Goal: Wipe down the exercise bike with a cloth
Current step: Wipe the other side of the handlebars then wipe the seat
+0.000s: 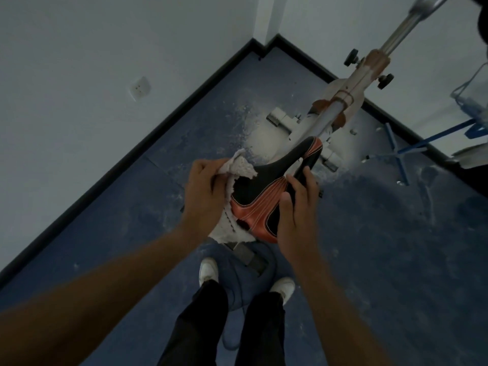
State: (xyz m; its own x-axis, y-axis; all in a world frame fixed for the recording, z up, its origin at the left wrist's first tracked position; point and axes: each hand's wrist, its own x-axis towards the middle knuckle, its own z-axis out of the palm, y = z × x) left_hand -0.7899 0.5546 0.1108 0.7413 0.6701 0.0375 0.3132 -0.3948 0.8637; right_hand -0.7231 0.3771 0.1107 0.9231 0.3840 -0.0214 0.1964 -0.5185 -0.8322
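Observation:
The exercise bike's black and orange saddle (266, 188) is in the middle of the view, below me. My left hand (203, 191) grips a white cloth (244, 167) against the saddle's left side; more cloth hangs out under the hand. My right hand (295, 207) holds the saddle's right edge, thumb on top and fingers curled over the side. The bike frame (351, 85), pale with rusty patches, runs up and right from the saddle to a metal post (412, 25).
White dust covers the blue floor (132, 220) around the bike's base. Walls with a black skirting (158, 133) close in at left and behind. A blue metal stand (401, 151) sits at right. My two feet in white shoes (208, 270) stand just behind the saddle.

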